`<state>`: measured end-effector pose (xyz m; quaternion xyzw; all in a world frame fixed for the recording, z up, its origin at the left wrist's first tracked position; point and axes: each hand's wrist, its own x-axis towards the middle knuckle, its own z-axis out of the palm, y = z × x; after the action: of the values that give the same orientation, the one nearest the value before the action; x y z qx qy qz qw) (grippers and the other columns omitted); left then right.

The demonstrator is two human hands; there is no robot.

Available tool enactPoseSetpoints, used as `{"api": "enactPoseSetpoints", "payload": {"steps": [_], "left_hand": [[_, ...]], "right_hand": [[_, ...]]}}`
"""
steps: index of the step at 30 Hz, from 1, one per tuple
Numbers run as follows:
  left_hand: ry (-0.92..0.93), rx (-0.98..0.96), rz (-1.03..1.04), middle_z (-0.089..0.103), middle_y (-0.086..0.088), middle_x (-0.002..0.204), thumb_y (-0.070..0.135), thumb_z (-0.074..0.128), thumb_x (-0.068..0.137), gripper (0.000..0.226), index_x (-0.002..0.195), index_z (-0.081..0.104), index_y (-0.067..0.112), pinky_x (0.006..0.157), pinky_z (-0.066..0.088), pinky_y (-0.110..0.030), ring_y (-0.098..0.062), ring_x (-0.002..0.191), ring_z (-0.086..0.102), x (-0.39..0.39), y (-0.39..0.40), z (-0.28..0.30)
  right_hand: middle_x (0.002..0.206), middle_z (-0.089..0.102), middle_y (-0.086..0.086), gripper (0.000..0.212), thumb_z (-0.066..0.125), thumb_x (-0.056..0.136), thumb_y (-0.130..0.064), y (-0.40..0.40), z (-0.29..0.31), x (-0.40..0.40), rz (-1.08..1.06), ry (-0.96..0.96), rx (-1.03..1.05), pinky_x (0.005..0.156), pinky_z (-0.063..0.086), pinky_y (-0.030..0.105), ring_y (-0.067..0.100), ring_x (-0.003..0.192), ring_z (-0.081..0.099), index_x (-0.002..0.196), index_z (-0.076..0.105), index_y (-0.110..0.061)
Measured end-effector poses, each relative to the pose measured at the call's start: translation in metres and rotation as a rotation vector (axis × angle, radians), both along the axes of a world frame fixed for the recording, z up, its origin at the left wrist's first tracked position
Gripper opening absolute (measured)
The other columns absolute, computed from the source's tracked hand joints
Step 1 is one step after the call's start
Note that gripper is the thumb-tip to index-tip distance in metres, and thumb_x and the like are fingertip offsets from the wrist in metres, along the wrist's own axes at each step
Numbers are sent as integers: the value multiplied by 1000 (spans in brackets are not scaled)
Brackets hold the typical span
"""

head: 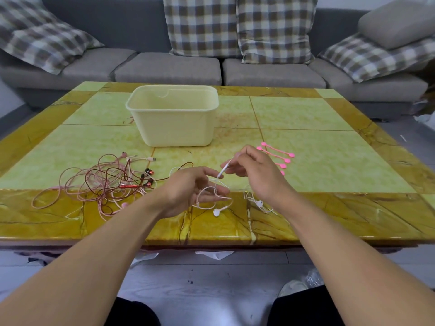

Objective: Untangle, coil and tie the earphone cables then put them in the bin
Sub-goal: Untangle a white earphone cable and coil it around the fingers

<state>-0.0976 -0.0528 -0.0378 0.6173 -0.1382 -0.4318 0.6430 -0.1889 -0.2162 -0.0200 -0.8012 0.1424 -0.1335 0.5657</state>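
A white earphone cable (pixel 213 198) loops around the fingers of my left hand (pixel 188 189), with one earbud (pixel 216 212) hanging just below them. My right hand (pixel 253 172) pinches the same cable by its inline remote (pixel 223 171), raised above the table. A second white earbud (pixel 259 203) lies under my right wrist. A tangle of pink and red earphone cables (pixel 106 182) lies on the table to the left. The cream bin (pixel 173 116) stands behind the hands, upright and with nothing seen inside. Several pink cable ties (pixel 280 156) lie to the right, partly hidden by my right hand.
The yellow-green marble table (pixel 329 161) reaches from my knees to a grey sofa (pixel 164 67) with checked cushions. Its near edge runs just below my forearms. Scraps of paper and plastic lie on the floor (pixel 211 278) below.
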Motion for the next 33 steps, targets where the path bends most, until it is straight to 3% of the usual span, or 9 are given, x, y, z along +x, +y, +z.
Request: {"api": "enactPoseSetpoints", "payload": {"steps": [3, 7, 10, 17, 22, 25, 28, 30, 33], "left_hand": [[-133, 131, -30, 75, -25, 101, -5, 41, 99, 27, 120, 58, -1, 94, 58, -37, -34, 101, 73, 1, 0, -7], [-325, 201, -61, 77, -18, 96, 2, 66, 93, 23, 115, 64, 6, 96, 55, -37, -28, 102, 73, 6, 5, -12], [-375, 201, 24, 78, -12, 93, 3, 72, 90, 21, 110, 67, 7, 94, 55, -37, -23, 98, 74, 6, 6, -14], [-404, 29, 372, 77, -11, 98, -10, 68, 88, 21, 106, 66, 2, 95, 57, -34, -22, 97, 75, 14, 5, -12], [-282, -211, 326, 72, -19, 110, -21, 46, 95, 27, 111, 60, -5, 89, 58, -28, -32, 103, 73, 7, 1, 2], [-247, -307, 302, 72, -18, 110, -21, 44, 95, 29, 111, 60, -3, 87, 58, -27, -36, 102, 73, 2, 1, 11], [-197, -372, 283, 72, -16, 108, -21, 43, 96, 30, 110, 61, -1, 83, 58, -25, -36, 102, 73, -3, 2, 17], [-160, -410, 280, 73, -15, 107, -21, 42, 96, 31, 109, 61, 0, 83, 58, -25, -36, 103, 72, -3, 2, 19], [-100, -466, 302, 74, -12, 103, -23, 40, 96, 33, 106, 61, 0, 82, 59, -26, -34, 102, 73, -3, 3, 21]], "right_hand": [[87, 76, 17, 23, 43, 105, -9, 2, 7, -1, -44, -194, 150, 71, 54, 23, 25, 81, 74, 85, 54, -5], [61, 67, 11, 25, 37, 104, -8, -1, 20, -4, -141, -312, 377, 74, 58, 40, 31, 67, 71, 81, 48, -9], [46, 39, 1, 32, 40, 102, -12, -10, 26, -6, -213, -319, 558, 52, 48, 35, 21, 42, 46, 70, 43, -14], [48, 30, -8, 20, 49, 99, -15, -28, 10, -5, -223, -72, 248, 44, 17, 25, 11, 42, 22, 79, 49, -13], [67, 50, -2, 26, 44, 109, -26, -21, 6, 3, -180, -30, 225, 64, 38, 27, 14, 62, 44, 91, 60, -15], [111, 66, -4, 25, 48, 106, -37, -24, 5, 7, -167, 90, -24, 88, 43, 31, 11, 100, 61, 116, 66, -24], [161, 34, 3, 70, 52, 99, -56, -23, -3, 5, -174, 358, -454, 117, 29, 45, 27, 148, 28, 156, 34, -21], [166, 26, 2, 76, 47, 99, -60, -14, -1, 2, -137, 357, -403, 121, 23, 44, 26, 153, 19, 161, 25, -21], [150, 52, -9, 48, 43, 103, -56, -4, 4, 0, 58, 250, -173, 104, 33, 30, 9, 140, 43, 137, 62, -28]]}}
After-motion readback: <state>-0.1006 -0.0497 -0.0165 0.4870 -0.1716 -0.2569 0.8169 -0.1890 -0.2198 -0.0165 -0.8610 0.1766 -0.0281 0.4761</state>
